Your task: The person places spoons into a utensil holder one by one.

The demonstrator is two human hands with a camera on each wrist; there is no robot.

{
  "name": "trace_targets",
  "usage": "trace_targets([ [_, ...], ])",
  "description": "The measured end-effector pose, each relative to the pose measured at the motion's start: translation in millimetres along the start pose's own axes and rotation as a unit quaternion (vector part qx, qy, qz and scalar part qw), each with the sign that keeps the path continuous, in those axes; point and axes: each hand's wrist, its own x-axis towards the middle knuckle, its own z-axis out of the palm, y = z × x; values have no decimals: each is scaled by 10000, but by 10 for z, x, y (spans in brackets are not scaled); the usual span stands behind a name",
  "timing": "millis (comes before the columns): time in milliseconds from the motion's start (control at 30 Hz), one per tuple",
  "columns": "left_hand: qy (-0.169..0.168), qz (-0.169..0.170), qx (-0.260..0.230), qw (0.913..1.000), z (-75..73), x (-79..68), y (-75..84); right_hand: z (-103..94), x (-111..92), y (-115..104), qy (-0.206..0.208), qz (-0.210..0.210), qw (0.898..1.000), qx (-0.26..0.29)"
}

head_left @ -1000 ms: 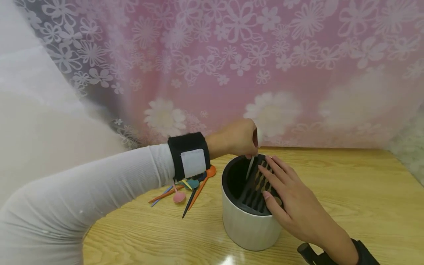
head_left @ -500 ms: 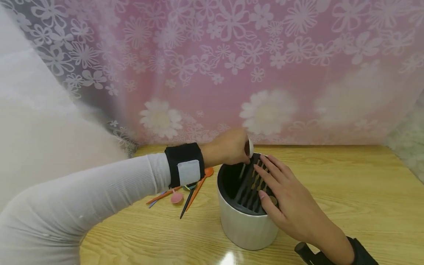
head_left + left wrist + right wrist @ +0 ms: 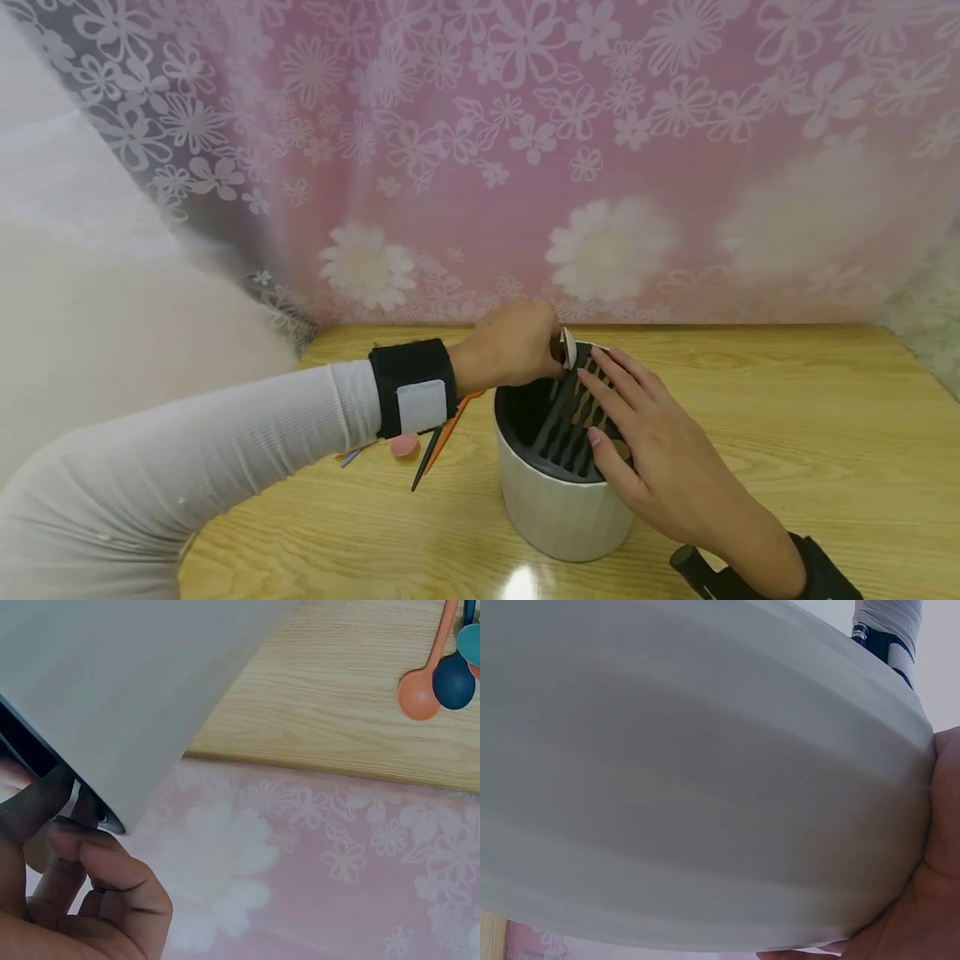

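At the back rim of a white ribbed utensil holder (image 3: 562, 521), my left hand (image 3: 519, 343) pinches a white spoon (image 3: 570, 348). The spoon's bowl is up and its handle points down into the holder, its lower end hidden. A dark slotted insert (image 3: 564, 443) covers the holder's right part; the left part is an open dark well. My right hand (image 3: 663, 454) rests on the slots and right rim with extended fingers. In the left wrist view, the curled left fingers (image 3: 124, 889) are at the holder's rim. The right wrist view shows the right palm (image 3: 922, 900) against the holder wall.
Left of the holder, partly under the left forearm, lie a pink ladle-like utensil (image 3: 404, 446), a black handle (image 3: 426, 460) and an orange spoon (image 3: 450, 433). The left wrist view shows a dark blue spoon (image 3: 454, 681) too. A floral curtain (image 3: 465, 167) hangs behind the table.
My left hand has moved down and slightly left, lowering the white spoon further into the holder. The left forearm now covers more of the utensils. My right hand has stayed on the holder.
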Motion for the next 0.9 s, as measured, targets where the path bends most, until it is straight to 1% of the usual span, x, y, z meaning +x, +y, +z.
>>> trace_targets([
  [67,-40,6,-81,10000,-18,-4,-20,0,-2,12,-16,32,10000,2],
  [133,-26,126,-93,9999,-55,-20,-52,0,-4,27,-5,44,10000,-9],
  [200,83,268,49,9996,-103,-44,-102,-6,-4,42,2,76,10000,-9],
  [267,351,461,253,9980,-170,-86,-168,-12,-3,55,69,62,10000,-33],
  [300,562,559,351,9962,-203,-101,-218,-16,-1,59,109,45,9999,-47],
  [333,776,575,469,9942,-233,-114,-272,-20,-1,63,141,38,9999,-61],
  [367,958,519,627,9921,-264,-126,-332,-23,-1,65,180,24,9998,-74],
  [433,1195,384,804,9888,-303,-142,-482,-24,0,70,266,-24,9996,-97],
  [467,1241,275,882,9880,-303,-139,-574,-26,1,72,279,-28,9996,-102],
  [500,1199,159,975,9879,-290,-136,-669,-26,1,75,285,-28,9995,-103],
  [533,1094,44,1121,9876,-261,-131,-769,-27,-1,78,280,-21,9996,-103],
  [600,810,-48,1436,9863,-153,-124,-992,-28,-3,83,261,-2,9996,-91],
  [667,565,-94,1778,9824,0,-116,-1216,-31,-8,89,227,16,9997,-79],
  [767,362,-153,2207,9745,265,-107,-1528,-38,-22,99,194,49,9998,-68],
  [833,195,-326,2179,9752,437,-103,-1721,-42,-30,106,169,74,9998,-63],
  [900,-33,-552,2008,9781,596,-99,-1912,-40,-35,107,144,88,9998,-70],
])
